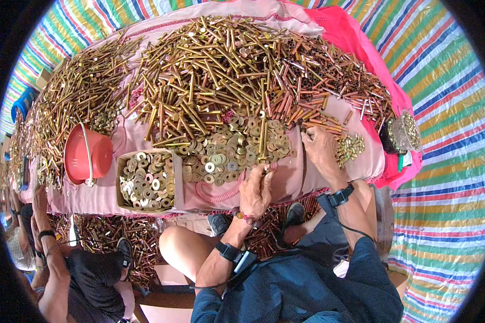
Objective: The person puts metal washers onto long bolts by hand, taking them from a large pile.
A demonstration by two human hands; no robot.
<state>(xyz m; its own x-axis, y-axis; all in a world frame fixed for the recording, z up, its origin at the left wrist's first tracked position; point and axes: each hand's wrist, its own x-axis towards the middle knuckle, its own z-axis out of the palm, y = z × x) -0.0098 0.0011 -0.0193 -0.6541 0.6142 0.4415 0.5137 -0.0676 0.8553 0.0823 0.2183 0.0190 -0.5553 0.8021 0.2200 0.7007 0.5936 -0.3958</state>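
My left hand [256, 189] is closed at the table's near edge, on a brass-coloured bolt [263, 137] whose shaft points away from me. Beyond it, flat round washers [234, 151] lie in a loose heap. My right hand [323, 151] has its fingers bent together beside the copper-coloured metal sleeves [320, 121]; whatever they pinch is too small to make out. Small brass-coloured nuts [350, 149] lie in a pile just right of that hand. A large mound of long bolts [210, 75] covers the far middle of the table.
A box of washers [179, 183] and a red bucket [99, 151] stand on the left. A clear tub [409, 131] sits at the right edge. A pink coiled cord [218, 198] lies near my left hand. Another person's arm [51, 247] is at far left. More metal parts [137, 242] lie below.
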